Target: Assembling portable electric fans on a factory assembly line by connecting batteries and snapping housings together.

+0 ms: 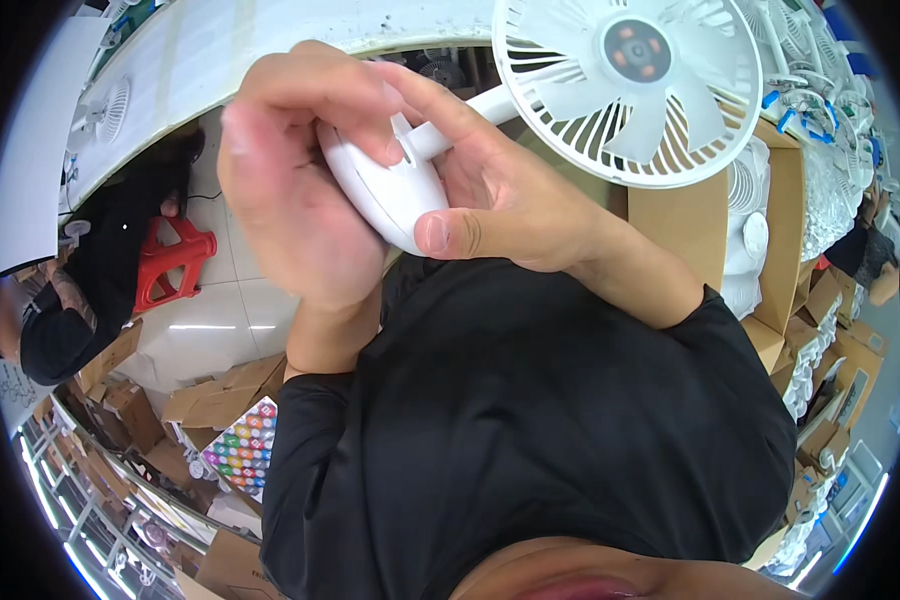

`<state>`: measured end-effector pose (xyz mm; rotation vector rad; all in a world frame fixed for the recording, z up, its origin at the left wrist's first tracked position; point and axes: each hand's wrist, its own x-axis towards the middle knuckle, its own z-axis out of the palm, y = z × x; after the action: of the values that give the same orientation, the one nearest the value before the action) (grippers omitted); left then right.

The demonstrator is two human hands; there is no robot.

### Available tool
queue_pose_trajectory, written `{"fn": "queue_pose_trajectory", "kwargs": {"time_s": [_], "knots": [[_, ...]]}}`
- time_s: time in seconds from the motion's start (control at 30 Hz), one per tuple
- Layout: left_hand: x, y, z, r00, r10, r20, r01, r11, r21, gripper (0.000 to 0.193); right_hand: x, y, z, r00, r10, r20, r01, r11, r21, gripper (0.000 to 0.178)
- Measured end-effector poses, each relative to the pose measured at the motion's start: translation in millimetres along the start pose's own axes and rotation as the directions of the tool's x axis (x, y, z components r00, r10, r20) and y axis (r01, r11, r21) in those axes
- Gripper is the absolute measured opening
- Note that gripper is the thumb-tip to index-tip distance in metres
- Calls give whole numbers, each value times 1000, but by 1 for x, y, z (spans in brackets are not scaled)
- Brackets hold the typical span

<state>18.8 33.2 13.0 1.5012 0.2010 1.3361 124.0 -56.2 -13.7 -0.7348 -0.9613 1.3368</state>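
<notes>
I hold a small white desk fan [380,195] tilted above the edge of the worktable. Its round caged head with white blades sits at the upper right, joined to the rounded base by a short neck. My right hand [530,205] is closed on the base, the thumb along its near edge and the fingers up past the neck. From the other side my left hand [305,215] curls over the base, a fingertip on top close to the neck. That left hand is slightly blurred, and its palm partly hides the base's left side.
Behind my hands runs a long white table [205,65] with another small fan [110,112] on it. An open carton [685,215] with white fan parts stands to my right. At left are a red stool [173,262], a person in black [100,260] and several cardboard boxes [235,390].
</notes>
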Motion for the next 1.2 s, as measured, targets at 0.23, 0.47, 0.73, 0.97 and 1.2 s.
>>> {"fn": "queue_pose_trajectory", "kwargs": {"time_s": [0.23, 0.47, 0.73, 0.97, 1.2], "knots": [[-1, 6, 9, 967, -197, -159, 197, 980, -15, 54, 4, -10, -2, 997, 81, -20, -82, 997, -16, 92], [8, 12, 10, 981, -158, -117, 156, 987, -26, 55, 6, 4, -2, 999, -47, 1, 47, 999, -3, 95], [1, 14, 2, 935, -355, -14, 352, 930, -101, 52, -1, 4, 5, 1000, 14, -25, -12, 994, 109, 99], [-8, 6, -9, 969, -244, 44, 247, 965, -91, 56, 4, -12, 6, 989, 147, 18, -148, 983, 105, 103], [-4, 4, -7, 965, -263, 0, 255, 934, -250, 59, 0, 7, 6, 992, -98, 82, 113, 972, -207, 103]]}}
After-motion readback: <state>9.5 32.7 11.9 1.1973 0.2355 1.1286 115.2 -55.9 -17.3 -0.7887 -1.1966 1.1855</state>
